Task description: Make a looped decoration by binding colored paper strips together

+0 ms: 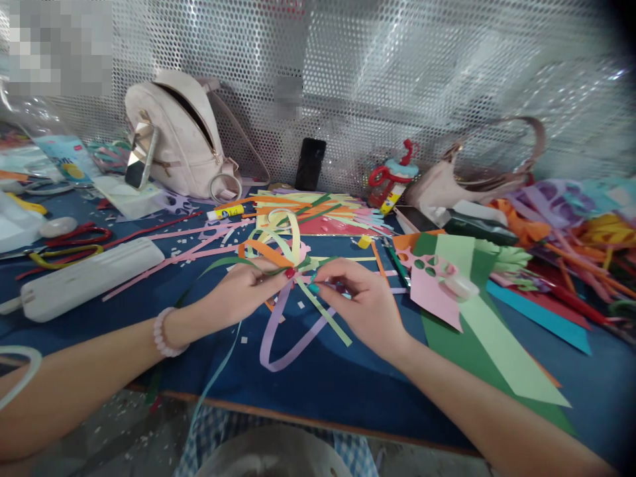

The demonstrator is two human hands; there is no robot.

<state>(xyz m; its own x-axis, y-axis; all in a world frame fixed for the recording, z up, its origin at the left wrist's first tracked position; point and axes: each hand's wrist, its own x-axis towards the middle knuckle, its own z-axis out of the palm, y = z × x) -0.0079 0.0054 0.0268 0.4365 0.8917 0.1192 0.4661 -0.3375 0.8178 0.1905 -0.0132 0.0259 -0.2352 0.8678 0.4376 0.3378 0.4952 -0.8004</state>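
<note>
A: From the biggest down, then. At the back?
B: A perforated metal panel (348, 66), upright behind the blue-covered desk (342, 397).
A: And just before it?
B: Pale backpack (173, 136) to the left, shoulder bag (434, 189) to the right, both well back, presumably to free the front for working.
A: Paper sheets?
B: Dark-green sheet (442, 338), with a pale-green sheet (489, 331) lying across, over to the right; likely set aside there to be within reach yet out of the way.
A: On the left?
B: White power strip (94, 278), by the look of it, perhaps placed to suit the cord.
A: Main thing: where?
B: Bunch of looped paper strips (276, 256), mid-desk, between both hands, with a lilac loop (273, 364) reaching toward the front edge.
A: Held how?
B: By the left hand (238, 291), fingers (272, 283) pinched on the crossing strips, likely to stop loops from springing apart. In the right hand (365, 305), fingers drawn close together beside a light-green strip (325, 313); gripping or merely touching, impossible to tell.
A: Smaller: dark phone (311, 164)?
B: Stood near the panel, seemingly leaning, perhaps for a visible screen.
A: Glue stick (226, 212)?
B: Lying flat beyond the left hand, probably for easy reach.
A: Smallest?
B: White paper scraps (301, 305), strewn without apparent purpose.
</note>
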